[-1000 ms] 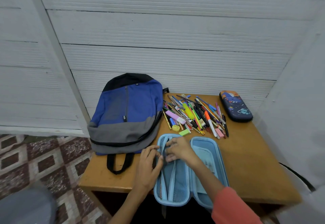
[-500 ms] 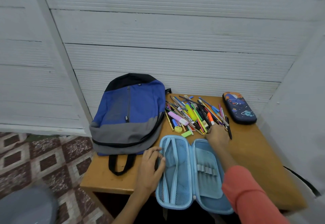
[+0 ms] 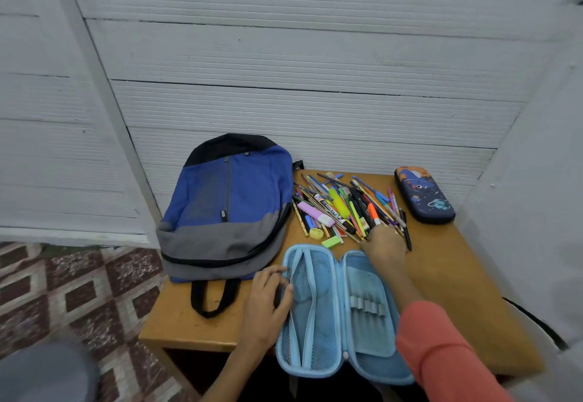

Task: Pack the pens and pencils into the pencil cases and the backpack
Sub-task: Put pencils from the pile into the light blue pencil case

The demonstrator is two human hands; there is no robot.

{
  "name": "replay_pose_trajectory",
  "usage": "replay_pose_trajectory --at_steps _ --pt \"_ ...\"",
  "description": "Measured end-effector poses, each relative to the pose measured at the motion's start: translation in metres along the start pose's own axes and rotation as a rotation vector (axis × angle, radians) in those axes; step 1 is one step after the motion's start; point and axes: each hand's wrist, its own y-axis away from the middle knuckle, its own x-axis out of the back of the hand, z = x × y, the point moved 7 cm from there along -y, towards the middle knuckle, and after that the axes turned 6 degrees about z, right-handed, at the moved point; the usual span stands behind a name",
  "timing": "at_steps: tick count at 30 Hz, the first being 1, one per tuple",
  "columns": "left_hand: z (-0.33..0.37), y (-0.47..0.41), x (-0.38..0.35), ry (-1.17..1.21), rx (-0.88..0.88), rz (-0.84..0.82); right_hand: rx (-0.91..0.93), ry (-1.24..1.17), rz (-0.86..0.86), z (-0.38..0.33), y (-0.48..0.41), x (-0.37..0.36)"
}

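An open light blue pencil case lies at the table's front edge, with its mesh pocket on the left and elastic loops on the right. My left hand grips the case's left rim. My right hand reaches over the case to the near edge of a pile of pens and pencils. Its fingertips lie among the pen ends beside an orange marker; whether they pinch any pen is hidden. A blue and grey backpack lies zipped at the left. At the back right sits a dark space-print pencil case, zipped up.
The wooden table stands against a white ribbed wall. A yellow sharpener and a green eraser lie at the pile's near edge. Patterned floor tiles show on the left, and a white panel bounds the right.
My right hand left the case's middle and went forward to the pen pile, where it stays. The case lies fully spread open. My left hand stays on its left rim.
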Motion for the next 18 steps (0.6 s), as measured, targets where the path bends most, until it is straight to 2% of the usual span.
replay_pose_trajectory --at_steps 5,11,18 --pt "0.001 -0.001 0.001 -0.002 -0.001 0.005 -0.016 -0.129 0.070 0.002 0.002 0.006" --pt "0.001 -0.001 0.001 0.006 -0.009 0.013 0.001 -0.381 0.289 -0.004 0.011 0.038" --pt "-0.002 0.000 -0.001 0.008 0.005 -0.001 0.077 -0.779 0.488 -0.022 0.018 0.076"
